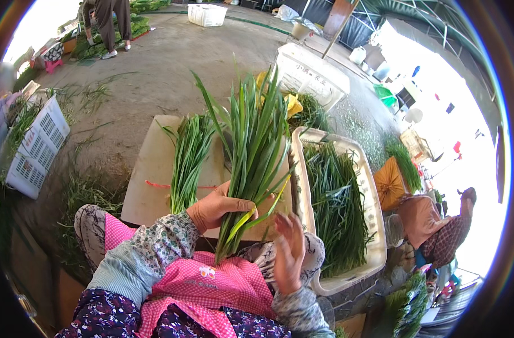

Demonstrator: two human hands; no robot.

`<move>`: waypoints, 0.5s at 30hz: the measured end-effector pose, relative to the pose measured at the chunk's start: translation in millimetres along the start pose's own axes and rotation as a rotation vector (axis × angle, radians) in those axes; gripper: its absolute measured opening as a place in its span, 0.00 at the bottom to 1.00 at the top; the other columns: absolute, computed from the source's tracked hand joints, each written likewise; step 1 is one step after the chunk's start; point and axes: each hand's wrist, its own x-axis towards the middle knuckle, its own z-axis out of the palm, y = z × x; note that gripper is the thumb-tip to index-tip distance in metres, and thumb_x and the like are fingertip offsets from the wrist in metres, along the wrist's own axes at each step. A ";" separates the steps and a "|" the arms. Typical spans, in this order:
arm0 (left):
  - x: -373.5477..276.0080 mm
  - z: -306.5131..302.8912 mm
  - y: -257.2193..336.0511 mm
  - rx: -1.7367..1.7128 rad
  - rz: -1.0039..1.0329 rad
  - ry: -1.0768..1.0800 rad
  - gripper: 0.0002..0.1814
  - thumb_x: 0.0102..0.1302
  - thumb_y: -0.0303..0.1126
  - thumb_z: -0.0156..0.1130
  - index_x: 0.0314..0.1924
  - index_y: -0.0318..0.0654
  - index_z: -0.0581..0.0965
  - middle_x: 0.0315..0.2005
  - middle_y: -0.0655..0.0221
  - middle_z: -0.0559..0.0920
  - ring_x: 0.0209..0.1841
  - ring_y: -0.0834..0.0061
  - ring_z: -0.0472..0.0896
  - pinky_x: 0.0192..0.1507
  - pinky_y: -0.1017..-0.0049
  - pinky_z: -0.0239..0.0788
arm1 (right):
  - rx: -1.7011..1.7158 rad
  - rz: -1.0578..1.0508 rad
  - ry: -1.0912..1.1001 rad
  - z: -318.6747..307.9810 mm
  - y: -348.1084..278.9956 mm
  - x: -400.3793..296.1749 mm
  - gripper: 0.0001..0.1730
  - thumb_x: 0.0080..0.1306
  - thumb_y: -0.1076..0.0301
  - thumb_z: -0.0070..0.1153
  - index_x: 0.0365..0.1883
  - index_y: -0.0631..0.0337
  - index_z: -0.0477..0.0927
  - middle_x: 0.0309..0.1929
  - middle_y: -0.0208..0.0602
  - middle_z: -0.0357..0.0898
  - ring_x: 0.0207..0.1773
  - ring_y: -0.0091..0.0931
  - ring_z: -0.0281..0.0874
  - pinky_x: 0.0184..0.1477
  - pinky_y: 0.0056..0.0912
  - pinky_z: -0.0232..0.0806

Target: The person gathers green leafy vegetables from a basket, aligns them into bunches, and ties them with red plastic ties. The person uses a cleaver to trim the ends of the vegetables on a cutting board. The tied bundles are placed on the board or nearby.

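My left hand (219,207) grips a bunch of long flat green leaves (254,139), which look like garlic chives, near its lower end. One yellow leaf (242,220) stands out at the front of the bunch. To the right of the stems, my right hand (289,251) is raised, blurred, with fingers apart and nothing in it. Beyond my left hand, another bunch of the leaves (192,158) lies on a pale board (149,169). A red tie strip (157,184) runs across the board and under that bunch.
At my right stands a white plastic crate (377,236) full of green leaves (335,203). Farther off is an upturned white crate (311,72) beside a yellow bag (293,105). A tilted white basket (39,148) stands left, near loose leaf scraps (94,194). Other people (111,21) work nearby.
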 end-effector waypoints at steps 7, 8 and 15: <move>-0.3 14.7 -13.1 0.231 0.066 -0.014 0.52 0.60 0.21 0.73 0.78 0.41 0.50 0.55 0.69 0.79 0.57 0.73 0.78 0.62 0.69 0.70 | 0.595 0.386 -0.136 -23.5 26.5 62.1 0.48 0.65 0.52 0.72 0.75 0.63 0.61 0.66 0.39 0.74 0.68 0.32 0.71 0.69 0.38 0.63; 8.7 2.9 -25.3 0.472 0.243 -0.044 0.53 0.58 0.22 0.75 0.76 0.39 0.49 0.55 0.65 0.80 0.57 0.72 0.78 0.62 0.68 0.69 | 0.515 0.352 -0.150 -19.5 17.4 67.3 0.49 0.62 0.52 0.75 0.74 0.62 0.62 0.64 0.37 0.75 0.67 0.30 0.72 0.68 0.36 0.64; 22.2 0.2 -48.2 0.850 0.266 0.001 0.50 0.57 0.24 0.74 0.72 0.38 0.51 0.55 0.52 0.80 0.60 0.62 0.79 0.62 0.66 0.69 | 0.332 0.195 -0.081 -16.8 -25.5 90.9 0.45 0.50 0.64 0.83 0.63 0.62 0.73 0.56 0.34 0.82 0.59 0.27 0.80 0.63 0.34 0.71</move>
